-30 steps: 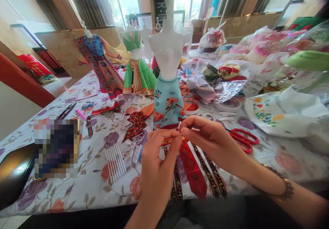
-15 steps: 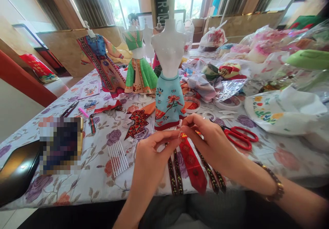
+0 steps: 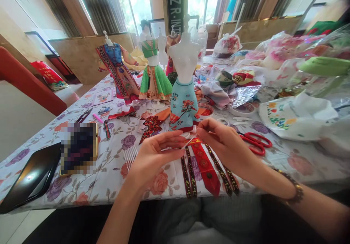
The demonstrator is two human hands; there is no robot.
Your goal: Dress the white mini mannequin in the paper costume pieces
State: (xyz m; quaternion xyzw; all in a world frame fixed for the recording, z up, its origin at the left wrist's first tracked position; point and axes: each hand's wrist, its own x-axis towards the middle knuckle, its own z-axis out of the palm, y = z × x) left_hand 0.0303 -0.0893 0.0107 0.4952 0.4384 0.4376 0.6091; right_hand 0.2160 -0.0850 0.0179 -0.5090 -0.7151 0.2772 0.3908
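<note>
A short strip of small white beads (image 3: 190,142) stretches between my two hands. My left hand (image 3: 157,151) pinches its lower end with thumb and fingers, and my right hand (image 3: 218,138) pinches the upper end. Just beneath lies a red patterned sash piece (image 3: 205,169) with black figured ribbons (image 3: 190,174) on both sides. Behind my hands stands a white mannequin (image 3: 184,58) wearing a light blue floral skirt (image 3: 183,105) with a dark red hem. A sheet of white beads (image 3: 130,155) is partly hidden behind my left hand.
Red-handled scissors (image 3: 257,143) lie right of my right hand. At the left are a phone (image 3: 79,149) and a black glossy case (image 3: 31,178). Dressed mannequins (image 3: 154,80) stand behind. Fabric (image 3: 221,90), a white floral bag (image 3: 292,116) and plastic-wrapped items fill the right.
My hands have moved apart, and the bead strip now shows stretched between them. The left fingers have spread more. The whole view has shifted slightly.
</note>
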